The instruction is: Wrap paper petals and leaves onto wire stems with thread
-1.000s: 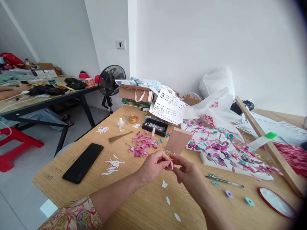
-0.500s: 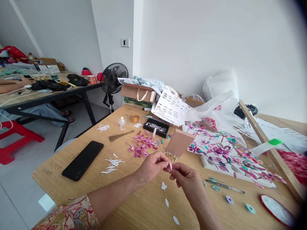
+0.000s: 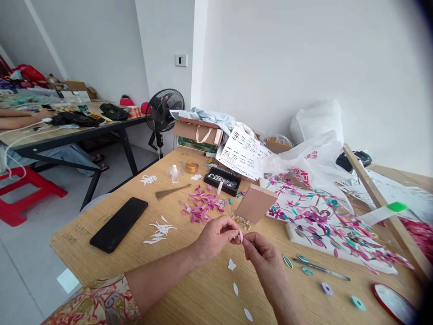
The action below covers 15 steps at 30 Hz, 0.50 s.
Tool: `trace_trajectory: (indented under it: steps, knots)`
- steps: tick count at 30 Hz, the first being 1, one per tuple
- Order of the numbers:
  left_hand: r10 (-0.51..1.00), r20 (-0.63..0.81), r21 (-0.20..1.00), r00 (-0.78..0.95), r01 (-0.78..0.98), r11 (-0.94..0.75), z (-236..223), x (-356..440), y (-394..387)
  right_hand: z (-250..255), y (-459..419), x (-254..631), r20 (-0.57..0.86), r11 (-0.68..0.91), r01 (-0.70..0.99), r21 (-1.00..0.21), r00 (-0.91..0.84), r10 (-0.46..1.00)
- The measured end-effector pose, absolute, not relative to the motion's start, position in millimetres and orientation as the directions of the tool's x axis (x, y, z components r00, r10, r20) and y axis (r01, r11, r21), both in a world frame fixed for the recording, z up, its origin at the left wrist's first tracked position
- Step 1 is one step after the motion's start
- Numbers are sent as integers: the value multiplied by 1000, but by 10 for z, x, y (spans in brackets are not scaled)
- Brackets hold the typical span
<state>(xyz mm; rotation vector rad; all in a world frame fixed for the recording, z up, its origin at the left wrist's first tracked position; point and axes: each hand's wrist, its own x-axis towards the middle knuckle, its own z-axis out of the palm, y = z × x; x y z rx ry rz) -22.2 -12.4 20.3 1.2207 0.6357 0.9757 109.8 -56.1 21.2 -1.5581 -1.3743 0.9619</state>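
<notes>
Between both hands, above the wooden table, is a small pink petal point(image 3: 241, 235). My left hand point(image 3: 219, 234) pinches it from the left between thumb and forefinger. From the right, the thumb and forefinger of my right hand point(image 3: 260, 251) close on its lower end, and any thread there is too fine to make out. Below the hands, white paper petal pieces point(image 3: 236, 289) lie in a rough line. Beyond them spreads a pile of pink petals point(image 3: 202, 204). More white slivers point(image 3: 160, 231) lie left of my forearm.
A black phone point(image 3: 119, 224) lies at left. A small bottle point(image 3: 174, 174), a black tray point(image 3: 222, 180) and a brown block point(image 3: 256, 203) stand further back. Flowered stems on white foam point(image 3: 318, 212), a pen point(image 3: 321, 269) and thread spools point(image 3: 357, 303) are at right. Another person's arm point(image 3: 20, 119) rests on the far table.
My view has shifted slightly, so the scene sits a little further right. Both hands stay on the pink petal, with the right fingers slightly lower along it.
</notes>
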Motion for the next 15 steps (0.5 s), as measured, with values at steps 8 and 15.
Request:
trace_trajectory:
  steps: [8,15]
  knots:
    - [878,63,977,475,-208,43,189,-212,-117,173,-538,1146,138,96,487,-868,51,989]
    - [895,72,970,440,-239,40,178,-195,-87,230,-511,1129,18,-25,413,-910,100,995]
